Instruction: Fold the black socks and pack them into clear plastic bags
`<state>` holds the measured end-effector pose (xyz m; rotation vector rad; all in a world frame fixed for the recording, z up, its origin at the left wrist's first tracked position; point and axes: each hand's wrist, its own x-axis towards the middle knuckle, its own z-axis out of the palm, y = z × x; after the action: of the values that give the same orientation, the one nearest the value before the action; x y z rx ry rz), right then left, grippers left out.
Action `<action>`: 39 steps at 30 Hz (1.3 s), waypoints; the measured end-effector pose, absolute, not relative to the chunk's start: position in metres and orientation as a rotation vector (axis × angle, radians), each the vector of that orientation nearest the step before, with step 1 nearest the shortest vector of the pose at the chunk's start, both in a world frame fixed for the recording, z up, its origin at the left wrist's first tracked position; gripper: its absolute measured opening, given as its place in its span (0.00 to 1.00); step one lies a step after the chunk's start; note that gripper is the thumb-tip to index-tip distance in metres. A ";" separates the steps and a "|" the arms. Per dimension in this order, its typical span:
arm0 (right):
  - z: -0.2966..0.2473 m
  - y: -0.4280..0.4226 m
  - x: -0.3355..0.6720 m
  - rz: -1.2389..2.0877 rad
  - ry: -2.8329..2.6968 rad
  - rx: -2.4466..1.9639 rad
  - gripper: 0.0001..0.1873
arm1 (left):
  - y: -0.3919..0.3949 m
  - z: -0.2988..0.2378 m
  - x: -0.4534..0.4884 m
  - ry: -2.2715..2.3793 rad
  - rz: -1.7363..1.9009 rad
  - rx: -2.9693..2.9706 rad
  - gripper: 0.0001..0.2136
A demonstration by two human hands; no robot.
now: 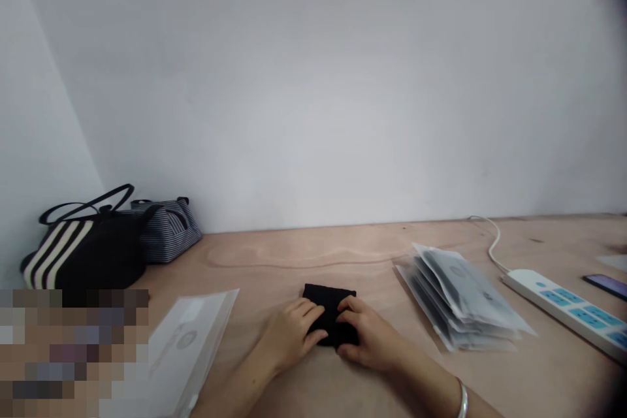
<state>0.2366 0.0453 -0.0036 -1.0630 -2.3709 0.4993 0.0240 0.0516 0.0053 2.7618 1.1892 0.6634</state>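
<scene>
Nearest the viewer, the person's left hand (289, 334) and right hand (371, 334) are bracketing a folded black cloth (329, 313), which is lying flat on a plywood worktop (294, 249), centred between the forearms. The fingers (309, 320) of both hands are curving over the cloth's sides and gripping it lightly, not spread wide, apparently to keep its layers squared and stop them from slipping. The cloth is appearing as a compact, soft, roughly rectangular bundle, its matte surface partly hidden by the hands. A silver bangle (462, 398) is circling the right wrist. To the left, a clear plastic sleeve (191, 346) with a white printed insert is lying beside the left forearm, its lower end running into a pixelated patch (73, 353). To the right, a stack of translucent packets (460, 300) is fanning slightly across the worktop, with dark contents showing through. Farther right, a white power strip (563, 310) with blue switches is lying at an angle, its white cable (492, 241) curving towards the wall, and a phone (607, 286) is resting beyond it. At the far left, a black-and-cream striped tote bag (83, 251) and a striped pouch (169, 232) are sitting against the white wall (313, 78).
</scene>
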 end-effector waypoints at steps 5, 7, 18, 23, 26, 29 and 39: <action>-0.001 0.044 0.240 0.349 -2.401 -1.083 0.16 | 0.060 0.012 0.019 1.143 0.606 2.748 0.16; 0.000 0.043 0.241 0.360 -2.401 -1.117 0.18 | 0.062 0.015 0.017 1.167 0.670 2.708 0.20; 0.002 0.036 0.237 0.180 -2.543 -0.966 0.31 | 0.038 0.009 -0.008 1.095 0.739 2.561 0.17; -0.003 0.042 0.241 0.184 -2.575 -1.024 0.25 | 0.027 -0.011 -0.010 1.202 0.744 2.458 0.22; -0.002 0.043 0.239 0.163 -2.548 -1.035 0.23 | 0.026 -0.009 -0.004 1.235 0.788 2.432 0.22; 0.006 0.039 0.236 0.216 -2.401 -1.024 0.16 | 0.026 0.001 0.001 1.184 0.885 2.329 0.21; -0.010 0.047 0.231 0.475 -1.915 -1.522 0.15 | 0.039 -0.001 0.010 1.372 1.210 1.726 0.15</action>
<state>0.2312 0.0468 -0.0099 -1.5222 -1.9154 0.4755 0.0103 0.0392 -0.0012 1.7265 1.3724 1.2096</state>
